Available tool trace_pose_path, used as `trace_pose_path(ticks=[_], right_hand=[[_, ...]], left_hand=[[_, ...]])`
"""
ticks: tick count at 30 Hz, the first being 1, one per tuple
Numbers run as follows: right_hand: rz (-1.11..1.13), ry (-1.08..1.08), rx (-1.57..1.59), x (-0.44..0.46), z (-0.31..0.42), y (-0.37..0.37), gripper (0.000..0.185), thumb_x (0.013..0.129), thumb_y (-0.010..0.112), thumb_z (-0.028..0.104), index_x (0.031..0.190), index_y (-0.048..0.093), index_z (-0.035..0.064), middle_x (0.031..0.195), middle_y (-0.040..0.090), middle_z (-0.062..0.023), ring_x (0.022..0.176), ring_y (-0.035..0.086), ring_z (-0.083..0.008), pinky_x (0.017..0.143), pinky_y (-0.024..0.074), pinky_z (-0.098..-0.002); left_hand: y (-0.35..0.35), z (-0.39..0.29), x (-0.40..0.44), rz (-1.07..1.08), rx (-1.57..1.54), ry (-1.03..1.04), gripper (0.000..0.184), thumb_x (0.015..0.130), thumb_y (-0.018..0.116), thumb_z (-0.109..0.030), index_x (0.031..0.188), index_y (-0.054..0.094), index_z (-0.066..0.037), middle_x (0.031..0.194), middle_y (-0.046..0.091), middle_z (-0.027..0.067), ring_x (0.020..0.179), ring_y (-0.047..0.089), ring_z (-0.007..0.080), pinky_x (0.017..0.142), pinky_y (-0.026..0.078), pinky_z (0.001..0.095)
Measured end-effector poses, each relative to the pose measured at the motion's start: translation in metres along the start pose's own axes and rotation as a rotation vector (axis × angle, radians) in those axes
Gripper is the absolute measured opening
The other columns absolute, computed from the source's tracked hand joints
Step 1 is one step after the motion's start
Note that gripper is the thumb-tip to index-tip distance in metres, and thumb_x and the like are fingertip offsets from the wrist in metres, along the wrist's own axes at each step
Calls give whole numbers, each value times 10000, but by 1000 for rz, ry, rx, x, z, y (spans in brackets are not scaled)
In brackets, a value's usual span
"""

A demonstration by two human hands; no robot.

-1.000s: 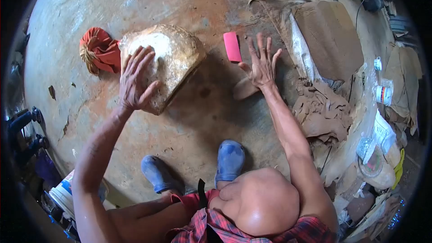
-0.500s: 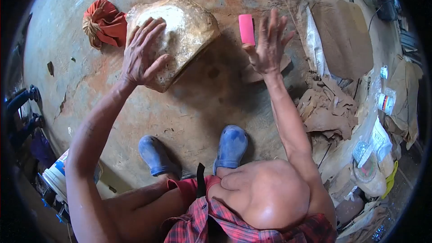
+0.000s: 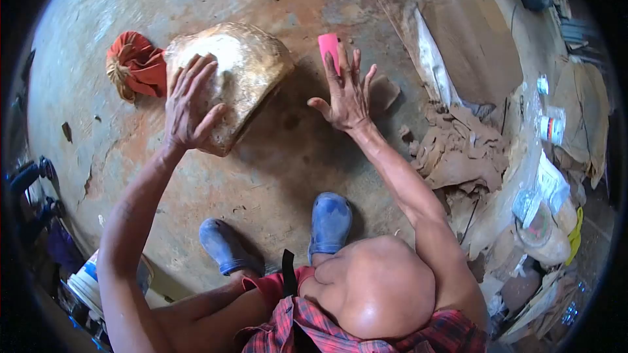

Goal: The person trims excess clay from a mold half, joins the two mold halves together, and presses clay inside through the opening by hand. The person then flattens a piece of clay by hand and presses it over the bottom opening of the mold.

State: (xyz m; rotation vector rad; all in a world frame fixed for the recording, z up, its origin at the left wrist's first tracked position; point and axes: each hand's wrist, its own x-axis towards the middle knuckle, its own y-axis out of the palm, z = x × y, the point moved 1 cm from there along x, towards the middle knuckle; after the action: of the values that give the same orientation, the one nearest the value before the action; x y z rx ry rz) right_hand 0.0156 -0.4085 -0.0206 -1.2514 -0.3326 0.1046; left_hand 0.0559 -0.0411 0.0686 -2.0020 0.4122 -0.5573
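Note:
A pale, brownish block (image 3: 258, 59) with a rough face and a white powdery patch on top stands on the floor. My left hand (image 3: 190, 104) is over its left side, fingers stretched and thumb apart; whether the palm presses on it I cannot tell. Farther right, my right hand (image 3: 347, 99) is spread, palm down, holding nothing. Its fingertips overlap the lower part of a pink rectangular piece (image 3: 328, 46), and contact is unclear. A reddish-orange cloth bundle (image 3: 145, 68), gathered at its tan end, lies against the block's left edge.
A brown flat fragment (image 3: 384, 94) lies right of my right hand. Beyond it are crumpled brown clay-like scraps (image 3: 461, 150) and a brown sheet (image 3: 474, 46). Jars (image 3: 553, 125) and bags line the far right. A white bucket (image 3: 85, 284) stands at lower left, near my blue clogs (image 3: 330, 222).
My right hand has moved left, from beside the pink piece to over its lower end, with its fingers spread wider. My left hand stays at the block. The whole view has shifted slightly.

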Motion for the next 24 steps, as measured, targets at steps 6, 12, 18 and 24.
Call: trace_pose_path(ticks=[6, 12, 18, 24], right_hand=[[147, 5, -61, -14, 10, 8, 1161, 885, 299, 954, 1737, 131, 182, 1765, 114, -259, 1601, 76, -569, 1159, 46, -836], [-132, 128, 75, -6, 25, -19, 1129, 896, 300, 940, 1731, 164, 192, 1760, 150, -242, 1600, 96, -556, 1157, 63, -841], [-70, 230, -40, -11, -10, -1, 1038, 947, 296, 884, 1717, 218, 193, 1746, 164, -271, 1564, 201, -580, 1122, 112, -877], [-81, 276, -153, 5, -56, 9, 1036, 948, 262, 892, 1713, 243, 194, 1754, 161, -253, 1570, 191, -578, 1127, 74, -881]], left_hand=[[-1, 4, 6, -27, 0, 16, 824, 906, 660, -537, 1553, 510, -48, 1624, 485, 195, 1552, 373, 417, 1272, 237, 551], [1, -2, 0, 8, -25, 1, 827, 911, 650, -527, 1567, 492, -48, 1639, 469, 194, 1565, 355, 419, 1276, 219, 568], [-1, -2, -5, 39, 7, -9, 844, 905, 649, -556, 1560, 500, -46, 1636, 469, 200, 1566, 349, 421, 1279, 214, 568], [3, 3, 0, 17, -17, 13, 829, 900, 659, -519, 1560, 501, -43, 1635, 475, 196, 1564, 356, 422, 1277, 219, 563]])
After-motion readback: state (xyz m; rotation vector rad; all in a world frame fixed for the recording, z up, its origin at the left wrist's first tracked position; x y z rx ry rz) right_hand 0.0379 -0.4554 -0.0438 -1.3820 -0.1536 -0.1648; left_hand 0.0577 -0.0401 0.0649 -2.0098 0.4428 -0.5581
